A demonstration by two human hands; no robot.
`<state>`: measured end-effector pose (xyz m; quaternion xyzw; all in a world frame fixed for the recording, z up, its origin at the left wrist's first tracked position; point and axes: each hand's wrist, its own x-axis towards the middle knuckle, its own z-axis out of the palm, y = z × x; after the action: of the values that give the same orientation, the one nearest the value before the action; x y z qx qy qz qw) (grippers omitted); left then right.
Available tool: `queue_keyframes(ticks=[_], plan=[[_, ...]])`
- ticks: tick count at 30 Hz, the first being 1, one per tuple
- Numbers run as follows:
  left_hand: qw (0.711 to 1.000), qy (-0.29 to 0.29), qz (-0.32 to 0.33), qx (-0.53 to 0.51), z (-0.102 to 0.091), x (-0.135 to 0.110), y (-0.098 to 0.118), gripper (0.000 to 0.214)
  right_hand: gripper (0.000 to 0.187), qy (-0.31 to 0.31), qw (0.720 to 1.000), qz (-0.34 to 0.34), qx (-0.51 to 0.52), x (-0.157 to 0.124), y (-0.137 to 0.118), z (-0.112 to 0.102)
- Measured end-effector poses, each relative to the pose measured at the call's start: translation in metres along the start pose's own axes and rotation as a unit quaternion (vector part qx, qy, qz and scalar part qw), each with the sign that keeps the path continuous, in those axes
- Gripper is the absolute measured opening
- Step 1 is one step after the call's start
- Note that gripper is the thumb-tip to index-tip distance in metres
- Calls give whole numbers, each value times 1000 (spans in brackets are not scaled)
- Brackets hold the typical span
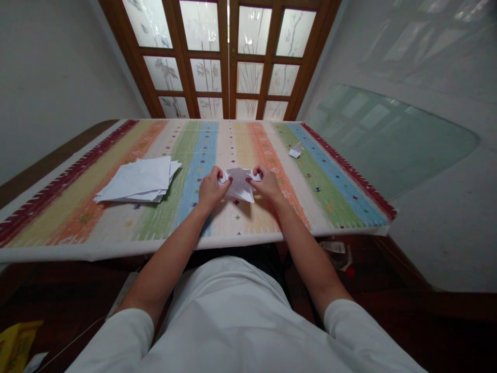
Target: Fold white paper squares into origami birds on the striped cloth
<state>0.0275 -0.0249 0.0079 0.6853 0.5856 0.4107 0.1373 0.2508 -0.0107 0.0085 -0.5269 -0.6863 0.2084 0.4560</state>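
Observation:
A partly folded sheet of white paper [239, 186] is held up between my two hands, just above the striped tablecloth. My left hand [213, 189] pinches its left side between thumb and fingers. On the opposite side, my right hand [267, 182] grips the paper in the same way, thumb toward the middle. Creases and raised flaps show at both sides; the exact shape is partly covered by my fingers. To the left lies a loose stack of white paper sheets [142, 178]. A small folded paper piece [296, 151] rests at the right, farther back.
The table's cloth [186, 217] has coloured stripes and a white front edge close to my body. Wooden doors with patterned glass panes [205, 75] stand beyond the far edge. A white wall [438, 217] runs along the right. A yellow bag [17, 344] is low at the left.

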Motion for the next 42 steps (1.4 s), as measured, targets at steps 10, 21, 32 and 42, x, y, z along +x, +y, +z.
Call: queue_keyframes(ticks=[10, 21, 32, 42], plan=[[1000, -9, 1, -1, -2, 11, -8, 24, 19, 124, 991, 48, -31, 10, 21, -4], [999, -4, 11, -35, 5, 11, -15, 36, 50, 174, 975, 47, -129, 1, 22, -8], [997, -3, -55, 50, 1, 8, -30, 28, 15, -61, 994, 7, 87, 1, 5, -7], [995, 27, -92, 13, 2, 9, -27, 31, 23, -77, 996, -44, 17, 0, 14, -7]])
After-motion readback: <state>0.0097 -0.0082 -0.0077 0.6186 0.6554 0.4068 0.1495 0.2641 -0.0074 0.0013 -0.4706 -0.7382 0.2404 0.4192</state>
